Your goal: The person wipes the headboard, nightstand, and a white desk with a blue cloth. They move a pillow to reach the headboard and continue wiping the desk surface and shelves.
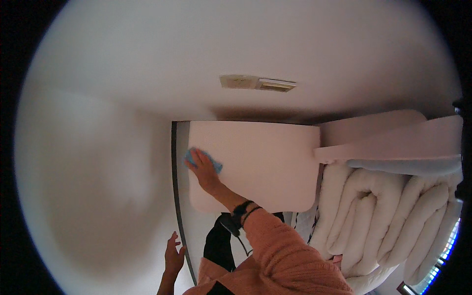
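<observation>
My right hand [204,171] presses a blue cloth [216,165] against the left edge of a pale nightstand or small table top [258,166]. Part of the cloth is hidden beneath the palm, and the fingers point up and left. Dark bands circle the wrist of that arm. Lower left, my left hand [174,255] is raised beside the pale wall, its fingers apart and nothing in it.
A wall socket plate [239,82] sits above the top. To the right stand a padded pale headboard [387,142] and a folded thick white quilt [368,217]. A dark baseboard strip [175,177] runs along the left wall.
</observation>
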Tool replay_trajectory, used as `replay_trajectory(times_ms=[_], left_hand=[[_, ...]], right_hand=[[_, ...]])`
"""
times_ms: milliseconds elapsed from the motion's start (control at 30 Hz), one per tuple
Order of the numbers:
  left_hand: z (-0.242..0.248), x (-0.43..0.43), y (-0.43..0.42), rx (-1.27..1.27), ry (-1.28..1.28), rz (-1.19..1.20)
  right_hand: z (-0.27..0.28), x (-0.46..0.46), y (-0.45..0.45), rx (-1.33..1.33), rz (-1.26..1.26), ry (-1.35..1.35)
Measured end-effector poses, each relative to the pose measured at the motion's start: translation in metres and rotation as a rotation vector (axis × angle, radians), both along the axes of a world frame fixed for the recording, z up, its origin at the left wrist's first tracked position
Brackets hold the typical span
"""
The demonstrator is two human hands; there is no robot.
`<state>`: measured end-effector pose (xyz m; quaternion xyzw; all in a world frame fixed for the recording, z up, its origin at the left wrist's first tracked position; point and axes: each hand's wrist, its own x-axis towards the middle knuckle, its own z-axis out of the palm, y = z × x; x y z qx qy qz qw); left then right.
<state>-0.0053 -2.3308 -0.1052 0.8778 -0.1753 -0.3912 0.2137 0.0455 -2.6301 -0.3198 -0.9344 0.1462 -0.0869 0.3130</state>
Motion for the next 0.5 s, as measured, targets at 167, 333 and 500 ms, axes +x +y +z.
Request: replay_trajectory(times_ms=[167,333,500], left_hand=[[0.005,-0.009,-0.012,0.004,0.009,-0.015],[0.006,-0.015,-0.016,0.007,0.001,-0.033],[-0.002,-0.026,-0.002,-0.005,0.003,-0.059]], right_hand=[[-0.002,-0.074,-0.094,0.628,-0.303,-0.057],[0.008,-0.154,-0.265,0.247,-0.976,-0.149],[0.013,-0.17,-0.324,-0.277,-1.264,0.642]])
